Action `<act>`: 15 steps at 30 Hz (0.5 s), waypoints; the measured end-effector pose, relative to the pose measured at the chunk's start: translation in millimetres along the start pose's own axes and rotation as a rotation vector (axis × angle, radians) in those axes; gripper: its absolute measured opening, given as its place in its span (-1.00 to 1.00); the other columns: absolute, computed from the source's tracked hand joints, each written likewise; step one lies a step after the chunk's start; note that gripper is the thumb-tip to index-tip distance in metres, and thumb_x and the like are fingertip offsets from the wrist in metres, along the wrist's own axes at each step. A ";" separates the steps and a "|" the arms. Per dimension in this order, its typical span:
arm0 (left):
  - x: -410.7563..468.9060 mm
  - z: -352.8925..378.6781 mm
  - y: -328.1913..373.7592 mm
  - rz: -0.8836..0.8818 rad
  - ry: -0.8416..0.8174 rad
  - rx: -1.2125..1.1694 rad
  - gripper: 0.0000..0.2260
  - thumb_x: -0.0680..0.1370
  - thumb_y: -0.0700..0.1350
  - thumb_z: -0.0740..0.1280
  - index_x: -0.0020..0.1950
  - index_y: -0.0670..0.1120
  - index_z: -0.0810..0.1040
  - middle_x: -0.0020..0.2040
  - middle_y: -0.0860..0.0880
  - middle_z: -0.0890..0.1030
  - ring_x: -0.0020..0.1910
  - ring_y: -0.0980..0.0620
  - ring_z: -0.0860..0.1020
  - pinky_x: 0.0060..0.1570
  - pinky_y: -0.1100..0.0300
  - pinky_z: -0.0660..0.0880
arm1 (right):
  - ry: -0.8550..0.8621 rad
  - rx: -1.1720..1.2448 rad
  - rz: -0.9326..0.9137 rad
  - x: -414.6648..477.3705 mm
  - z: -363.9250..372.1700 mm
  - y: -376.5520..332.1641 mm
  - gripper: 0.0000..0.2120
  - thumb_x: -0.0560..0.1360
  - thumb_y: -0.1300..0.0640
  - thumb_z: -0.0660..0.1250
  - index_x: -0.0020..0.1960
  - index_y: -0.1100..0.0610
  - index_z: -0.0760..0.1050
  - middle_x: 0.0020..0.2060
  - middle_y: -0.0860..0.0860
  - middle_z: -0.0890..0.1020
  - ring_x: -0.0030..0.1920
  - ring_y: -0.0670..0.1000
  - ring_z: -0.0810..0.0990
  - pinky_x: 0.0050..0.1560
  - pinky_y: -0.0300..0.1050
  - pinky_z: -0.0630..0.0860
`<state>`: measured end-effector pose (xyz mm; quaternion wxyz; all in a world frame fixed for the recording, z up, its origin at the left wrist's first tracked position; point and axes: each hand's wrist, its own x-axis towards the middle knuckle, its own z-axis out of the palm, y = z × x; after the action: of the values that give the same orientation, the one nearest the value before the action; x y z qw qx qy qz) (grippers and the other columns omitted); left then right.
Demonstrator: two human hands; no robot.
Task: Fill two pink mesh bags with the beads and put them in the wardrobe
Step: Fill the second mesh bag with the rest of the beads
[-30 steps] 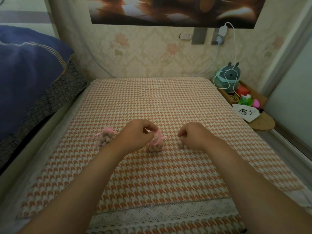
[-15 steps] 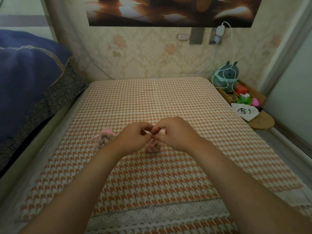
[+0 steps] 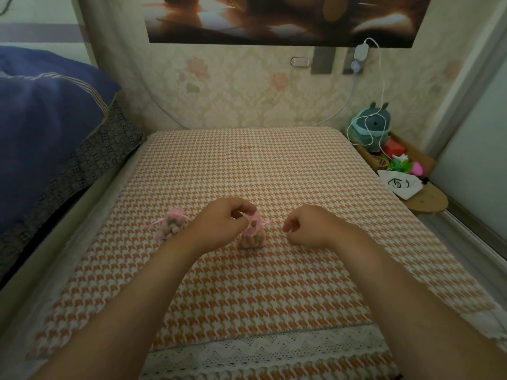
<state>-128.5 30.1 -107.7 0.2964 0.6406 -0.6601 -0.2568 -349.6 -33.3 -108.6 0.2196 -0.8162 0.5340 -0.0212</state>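
Two bead-filled pink mesh bags
Left bag point(image 3: 171, 226) sits cinched, ribbon splayed; right bag point(image 3: 251, 238) stands upright, neck apparently gathered.

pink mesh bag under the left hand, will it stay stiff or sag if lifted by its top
The pink mesh bag would probably sag, since the left hand pinches only its soft gathered top. Bulging with beads, it likely sits slumped rather than rolling.

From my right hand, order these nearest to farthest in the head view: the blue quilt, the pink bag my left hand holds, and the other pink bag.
1. Held pink bag, just left of the right hand.
2. Other pink bag, further left, past the left hand.
3. Blue quilt, far left.
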 end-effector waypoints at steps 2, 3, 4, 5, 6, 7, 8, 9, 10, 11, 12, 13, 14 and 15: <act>-0.7 -0.6 -0.2 -0.002 -0.001 0.001 -0.76 0.58 -0.12 0.32 0.21 0.08 0.63 0.11 0.09 0.65 0.02 0.12 0.63 0.07 0.06 0.62 | -0.056 0.001 0.022 3.1 3.0 2.1 -0.83 0.48 0.09 0.45 0.06 -0.09 0.67 -0.03 -0.12 0.63 0.00 -0.07 0.61 -0.01 -0.17 0.55; -1.0 -0.9 -0.1 -0.002 -0.002 0.003 -0.76 0.58 -0.12 0.32 0.21 0.08 0.63 0.10 0.09 0.65 0.02 0.10 0.63 0.07 0.05 0.62 | -0.064 -0.011 0.023 5.0 4.5 2.9 -0.82 0.47 0.11 0.46 0.04 -0.09 0.68 -0.04 -0.12 0.63 -0.01 -0.07 0.61 -0.04 -0.18 0.54; -1.2 -1.1 -0.2 -0.002 -0.004 0.004 -0.76 0.58 -0.12 0.32 0.21 0.07 0.63 0.10 0.08 0.65 0.02 0.09 0.63 0.07 0.05 0.62 | -0.060 -0.021 0.021 6.4 5.7 3.6 -0.81 0.46 0.14 0.46 0.02 -0.09 0.68 -0.06 -0.11 0.63 -0.03 -0.07 0.61 -0.08 -0.19 0.53; -1.3 -1.2 0.0 -0.002 -0.006 0.006 -0.77 0.58 -0.12 0.32 0.21 0.07 0.63 0.10 0.08 0.65 0.02 0.08 0.64 0.07 0.05 0.62 | -0.051 -0.028 0.017 7.8 6.7 4.1 -0.80 0.46 0.17 0.45 0.01 -0.09 0.68 -0.06 -0.10 0.63 -0.06 -0.07 0.60 -0.13 -0.22 0.51; -1.3 -1.2 0.0 0.000 -0.006 0.006 -0.77 0.59 -0.12 0.32 0.21 0.07 0.63 0.10 0.07 0.65 0.02 0.07 0.64 0.07 0.04 0.62 | -0.043 -0.031 0.012 8.6 7.5 4.5 -0.80 0.47 0.19 0.44 0.01 -0.08 0.68 -0.06 -0.09 0.63 -0.07 -0.08 0.60 -0.16 -0.23 0.49; -1.2 -1.3 0.0 -0.001 -0.006 0.005 -0.76 0.59 -0.12 0.32 0.21 0.07 0.63 0.11 0.07 0.65 0.02 0.07 0.64 0.07 0.04 0.62 | -0.037 -0.027 0.009 9.1 8.3 4.7 -0.80 0.48 0.20 0.43 0.02 -0.06 0.69 -0.06 -0.08 0.64 -0.08 -0.08 0.59 -0.18 -0.24 0.48; -1.1 -1.4 0.0 -0.002 -0.005 0.004 -0.77 0.59 -0.12 0.32 0.21 0.07 0.63 0.11 0.07 0.65 0.02 0.07 0.64 0.07 0.04 0.62 | -0.031 -0.014 0.009 9.4 9.0 4.5 -0.80 0.50 0.21 0.42 0.04 -0.04 0.69 -0.03 -0.07 0.64 -0.06 -0.08 0.60 -0.16 -0.25 0.48; -1.1 -1.5 0.2 -0.005 -0.005 0.003 -0.77 0.59 -0.12 0.32 0.21 0.07 0.63 0.11 0.07 0.66 0.02 0.07 0.64 0.07 0.04 0.62 | -0.019 0.004 0.007 9.4 9.6 4.1 -0.81 0.52 0.20 0.40 0.06 -0.01 0.69 0.01 -0.06 0.66 -0.02 -0.06 0.61 -0.11 -0.24 0.50; -1.0 -1.3 0.1 -0.006 -0.006 0.004 -0.77 0.58 -0.11 0.32 0.20 0.08 0.63 0.10 0.07 0.66 0.02 0.06 0.64 0.07 0.04 0.62 | 0.006 0.025 0.000 9.0 9.6 3.2 -0.82 0.54 0.18 0.39 0.09 0.01 0.69 0.04 -0.06 0.66 0.01 -0.05 0.62 -0.05 -0.21 0.52; -0.4 -1.0 -0.3 -0.007 -0.009 0.005 -0.77 0.58 -0.11 0.32 0.20 0.09 0.63 0.10 0.08 0.66 0.01 0.05 0.65 0.07 0.02 0.62 | 0.044 0.044 -0.012 8.8 8.8 1.9 -0.83 0.55 0.15 0.39 0.11 0.02 0.68 0.05 -0.05 0.67 0.03 -0.05 0.62 0.00 -0.19 0.54; -0.2 -0.8 -1.2 -0.007 -0.010 0.007 -0.77 0.58 -0.10 0.32 0.20 0.10 0.63 0.09 0.09 0.66 0.01 0.05 0.65 0.06 0.01 0.63 | 0.094 0.063 -0.032 8.0 7.5 -0.1 -0.84 0.56 0.11 0.40 0.12 0.03 0.67 0.04 -0.06 0.67 0.01 -0.05 0.63 0.02 -0.17 0.56; 0.2 -0.7 -1.7 -0.007 -0.011 0.006 -0.77 0.57 -0.10 0.33 0.19 0.11 0.63 0.09 0.10 0.66 0.00 0.06 0.65 0.06 0.01 0.63 | 0.152 0.091 -0.056 7.4 6.2 -2.8 -0.84 0.55 0.07 0.41 0.12 0.02 0.66 0.01 -0.07 0.67 -0.01 -0.06 0.63 -0.01 -0.18 0.56; 0.6 -0.7 -2.3 -0.007 -0.011 0.005 -0.77 0.57 -0.09 0.33 0.18 0.12 0.63 0.08 0.10 0.66 -0.01 0.08 0.65 0.05 0.01 0.63 | 0.214 0.138 -0.085 6.1 4.7 -6.5 -0.83 0.55 0.04 0.42 0.13 0.00 0.65 -0.03 -0.10 0.66 -0.04 -0.09 0.63 -0.05 -0.21 0.54; 0.7 -0.8 -2.7 -0.007 -0.011 0.001 -0.78 0.56 -0.08 0.34 0.18 0.13 0.63 0.08 0.11 0.66 -0.01 0.09 0.65 0.05 0.02 0.63 | 0.273 0.209 -0.118 4.3 3.2 -11.4 -0.83 0.53 0.03 0.44 0.12 -0.02 0.63 -0.07 -0.14 0.65 -0.09 -0.15 0.61 -0.11 -0.24 0.52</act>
<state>-126.1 29.3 -109.1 0.2916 0.6416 -0.6598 -0.2608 -337.1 -32.3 -108.0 0.2270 -0.8084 0.5050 -0.2000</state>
